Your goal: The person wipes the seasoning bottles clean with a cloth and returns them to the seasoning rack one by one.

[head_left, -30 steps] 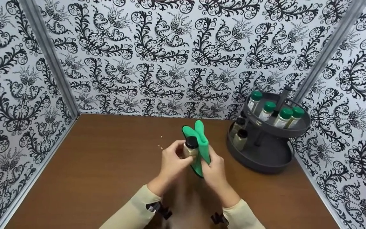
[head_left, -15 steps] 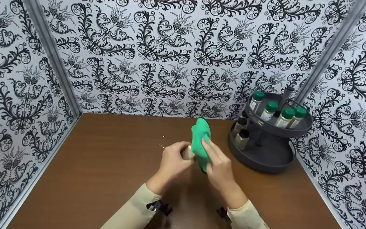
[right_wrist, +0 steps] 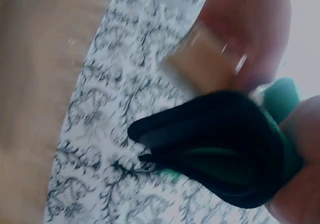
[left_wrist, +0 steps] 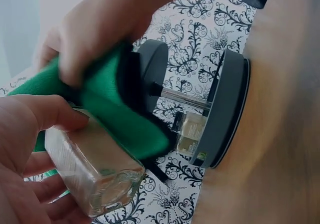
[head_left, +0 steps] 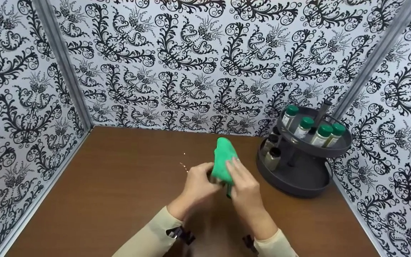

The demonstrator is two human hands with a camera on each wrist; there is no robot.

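A square glass spice jar (left_wrist: 95,169) of beige powder is gripped in my left hand (head_left: 197,182), raised above the table and tilted, its base showing in the left wrist view. My right hand (head_left: 246,185) holds a folded green cloth (head_left: 223,162) with a black underside against the jar's upper end. Over that end the cloth drapes, so the jar's cap is hidden. In the right wrist view the cloth's dark fold (right_wrist: 215,144) hangs beside the blurred jar (right_wrist: 202,63).
At the right stands a two-tier dark grey rack (head_left: 294,189). Several green-capped jars (head_left: 321,135) occupy its upper tier, and black-capped jars (head_left: 272,159) its lower one. Small bright specks (head_left: 184,166) lie on the brown table (head_left: 130,192). Patterned walls enclose the table's back and sides.
My right hand has brought the green cloth from beside the jar over its black cap, covering it. The fingers have shifted on the cloth. My left hand keeps its grip on the jar.
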